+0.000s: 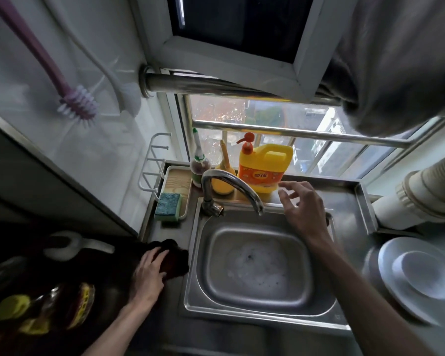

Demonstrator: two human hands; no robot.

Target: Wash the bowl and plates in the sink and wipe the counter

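Left hand (pixel 149 269) is pressing flat-fingered on the dark cloth (pixel 176 263), on the tabletop (pixel 350 199) just left of the sink (pixel 254 312). For a clean wipe, I'd say it should be keeping even pressure and working in long overlapping strokes toward the basin. Foam is sitting in the sink. Right hand (pixel 303 206) is hovering spread and empty over the sink's back rim, near the detergent bottle (pixel 265 165). The plates (pixel 416 273) are resting stacked at the tabletop's right edge.

The left hand (pixel 149 268) lies palm down, fingers (pixel 162 254) nearly straight, pressing on a cloth (pixel 176 262); its forearm reaches in from the lower left. The right hand (pixel 305 204) hangs in the air, fingers spread and relaxed, holding nothing, arm stretched forward from the lower right.
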